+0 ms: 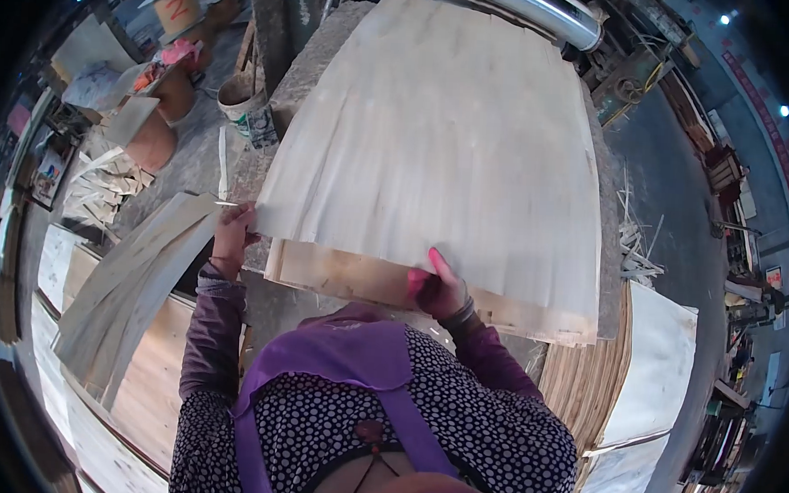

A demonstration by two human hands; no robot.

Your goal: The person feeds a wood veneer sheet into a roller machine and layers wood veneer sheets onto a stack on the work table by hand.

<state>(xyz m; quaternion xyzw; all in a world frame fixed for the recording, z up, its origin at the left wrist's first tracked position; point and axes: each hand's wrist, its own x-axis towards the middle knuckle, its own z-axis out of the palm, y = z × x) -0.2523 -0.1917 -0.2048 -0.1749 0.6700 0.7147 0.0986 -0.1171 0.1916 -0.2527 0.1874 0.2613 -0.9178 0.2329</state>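
Observation:
A large pale wood veneer sheet lies in front of me, its surface lightly rippled. My left hand is closed at its near left corner, fingers curled round the edge. At the near edge, right of the middle, my right hand pinches the same sheet, thumb on top and fingers curled beneath, partly in shadow. Below that edge a tan lower sheet juts out toward me. A thin strip of veneer stretches away just beyond my left hand.
Long loose veneer pieces lie over a board stack at left. Another board stack stands at right. A metal roller spans the far end. A bucket and scraps sit at far left; more scraps lie right.

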